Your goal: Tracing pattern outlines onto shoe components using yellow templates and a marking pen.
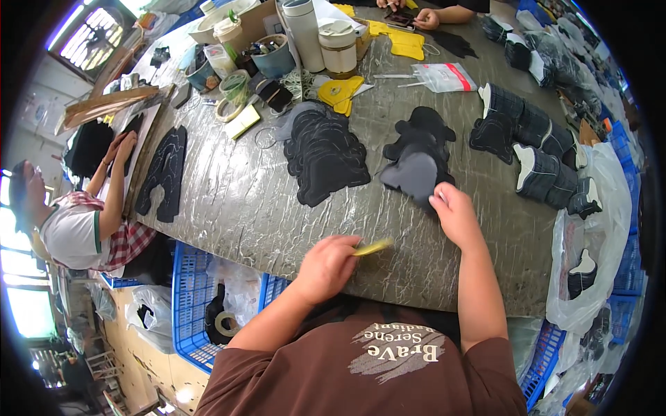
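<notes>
My left hand (327, 267) is closed on a slim yellow tool (373, 247), smeared by motion, just above the table's near edge. Its kind I cannot make out. Ahead and to the right, my right hand (454, 213) pinches the edge of a dark grey, lobed flat piece (414, 173). This piece overlaps a stack of similar black cut pieces (422, 128). Left of it lies a larger fanned stack of black pieces with pale stitched or marked lines (325, 156). A separate black piece (492, 135) rests farther right.
Bundled dark pieces with white edges (538, 125) line the table's right side. Cups, a tumbler (303, 35) and tubs (272, 55) crowd the far left. Yellow pieces (340, 93) lie nearby. One co-worker (83, 208) works at left; another person's hands (427, 19) show opposite. Blue crates (191, 291) stand below.
</notes>
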Demonstrator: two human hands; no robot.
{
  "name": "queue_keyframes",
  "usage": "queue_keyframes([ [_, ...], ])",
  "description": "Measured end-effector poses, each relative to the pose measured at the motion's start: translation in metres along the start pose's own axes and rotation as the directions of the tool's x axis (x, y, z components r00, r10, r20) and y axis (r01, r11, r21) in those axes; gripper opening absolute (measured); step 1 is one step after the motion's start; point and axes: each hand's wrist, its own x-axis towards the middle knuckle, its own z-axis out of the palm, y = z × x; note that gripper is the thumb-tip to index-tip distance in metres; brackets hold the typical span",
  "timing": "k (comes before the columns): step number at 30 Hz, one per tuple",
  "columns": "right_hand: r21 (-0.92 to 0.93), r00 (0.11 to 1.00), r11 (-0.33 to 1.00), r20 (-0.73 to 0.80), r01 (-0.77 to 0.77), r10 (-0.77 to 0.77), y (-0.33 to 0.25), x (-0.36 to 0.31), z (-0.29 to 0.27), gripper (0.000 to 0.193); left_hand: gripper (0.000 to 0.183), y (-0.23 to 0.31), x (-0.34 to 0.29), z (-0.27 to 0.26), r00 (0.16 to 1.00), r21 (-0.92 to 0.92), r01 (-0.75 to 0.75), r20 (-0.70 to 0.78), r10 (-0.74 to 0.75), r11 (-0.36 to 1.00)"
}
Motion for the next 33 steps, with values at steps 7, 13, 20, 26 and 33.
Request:
queue_keyframes([
  [7,0.016,0.988,0.991,0.081,-0.130,0.129,-0.011,-0.083,0.018,0.014,0.025,0.001,0.020,-0.008,0.997,0.227,-0.006,-0.069,0.022,0.974],
  [13,-0.041,0.999,0.998,-0.030,-0.043,0.042,-0.015,-0.096,0.009,0.031,0.028,0.015,0.028,0.032,0.966,0.189,-0.056,0.257,0.006,0.980],
  [20,-0.227,0.995,0.970,-0.022,0.093,-0.100,-0.015,-0.101,0.025,0.043,0.047,0.011,0.037,0.024,0.941,0.210,0.162,0.262,-0.215,0.964],
  [26,-0.207,0.992,0.972,-0.033,0.112,-0.121,-0.017,-0.102,0.023,0.040,0.041,0.019,0.028,0.031,0.942,0.137,0.144,0.283,-0.178,0.980],
  [33,-0.199,0.992,0.972,-0.003,0.122,-0.125,-0.018,-0.102,0.021,0.042,0.037,0.028,0.030,0.030,0.941,0.205,0.182,0.248,-0.231,0.962],
])
